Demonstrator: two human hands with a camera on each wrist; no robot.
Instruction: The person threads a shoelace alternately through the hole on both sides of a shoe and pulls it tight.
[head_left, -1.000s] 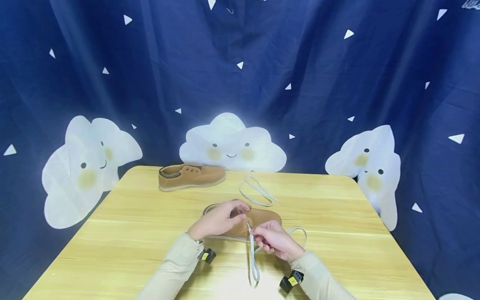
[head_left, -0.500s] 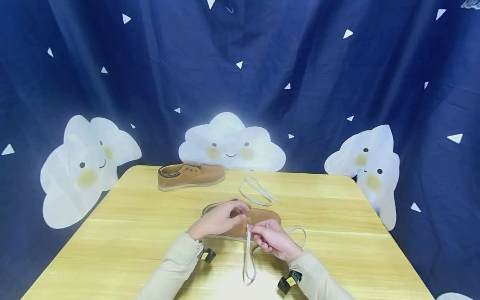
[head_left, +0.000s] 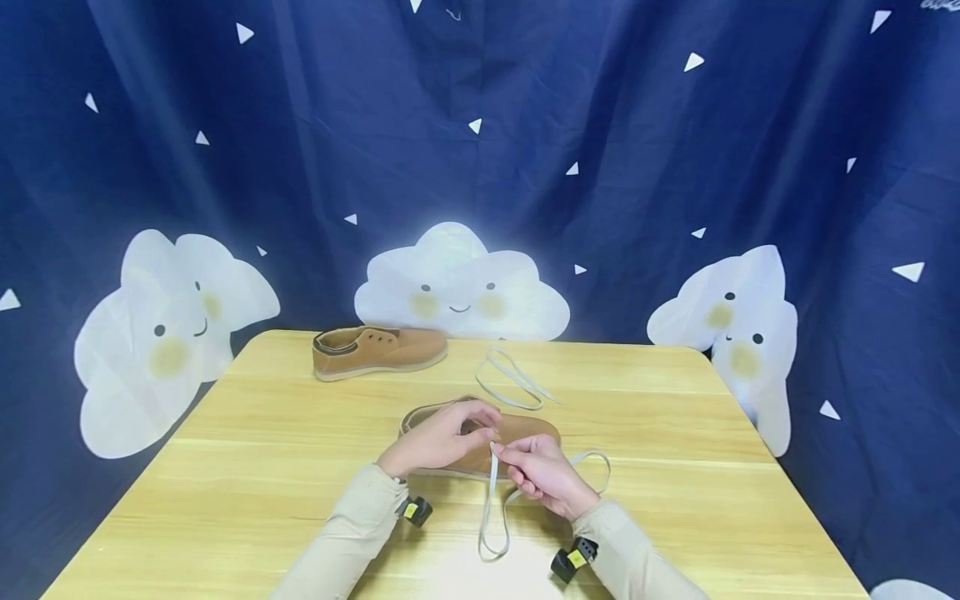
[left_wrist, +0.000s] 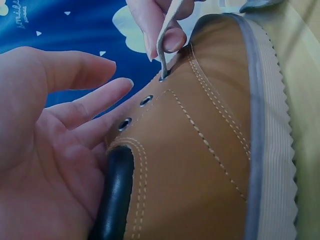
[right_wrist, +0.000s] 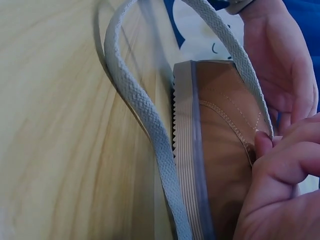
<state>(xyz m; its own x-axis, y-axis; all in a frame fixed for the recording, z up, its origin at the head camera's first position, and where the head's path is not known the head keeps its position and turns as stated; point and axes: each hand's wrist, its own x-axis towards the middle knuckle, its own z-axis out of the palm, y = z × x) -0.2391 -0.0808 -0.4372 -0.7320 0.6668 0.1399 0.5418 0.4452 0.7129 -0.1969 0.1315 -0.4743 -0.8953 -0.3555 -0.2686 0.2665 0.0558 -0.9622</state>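
Note:
A brown shoe (head_left: 528, 428) lies in front of me, toe to the right. My left hand (head_left: 442, 437) rests over its opening; in the left wrist view the fingers stretch behind the eyelet flap and the thumb stands apart from the leather. A pale grey shoelace (left_wrist: 165, 42) enters the eyelet nearest the toe, while two other eyelets (left_wrist: 135, 111) show no lace. My right hand (head_left: 546, 473) pinches the lace close to that eyelet. In the right wrist view, the slack lace (right_wrist: 142, 107) loops beside the sole. The lace's tip is hidden.
A second brown shoe (head_left: 382, 350) without a lace stands at the back left of the wooden table (head_left: 225, 483). Another pale shoelace (head_left: 513, 379) lies loosely looped beyond the near shoe. A blue curtain (head_left: 525, 108) with clouds hangs behind the table.
My right hand has moved slightly left, and the metal-looking lace tip seen earlier is out of sight at the eyelet. The hanging lace loop has swung left and widened. My left hand stays put.

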